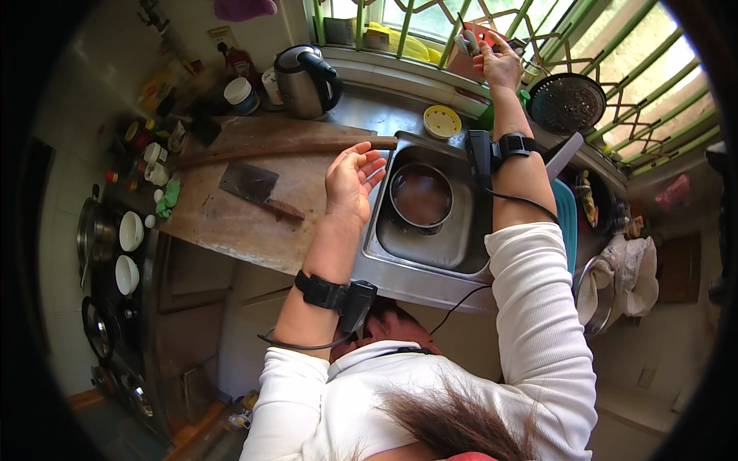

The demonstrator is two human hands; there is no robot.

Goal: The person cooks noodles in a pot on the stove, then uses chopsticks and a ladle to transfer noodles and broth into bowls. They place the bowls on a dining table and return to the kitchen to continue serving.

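Observation:
My left hand (353, 180), palm up with its fingers apart, is empty over the near-left rim of the steel sink (426, 245). A metal pot (422, 196) of cloudy reddish liquid sits in the basin. Left of that hand, a cleaver (253, 183) with a wooden handle lies on a large wooden cutting board (196, 213). Along the board's back lies a long wooden rod (288, 147), its right end at the sink. My right hand (500, 64) is stretched to a utensil holder (461, 62) by the barred window; whether its fingers grip a utensil cannot be made out.
A steel electric kettle (304, 83) stands behind the board. A yellow dish (442, 121) sits behind the sink, and a dark perforated pan (567, 104) leans at the window bars (522, 20). At right is a blue plastic basket (564, 222); white bowls (131, 230) stand at left.

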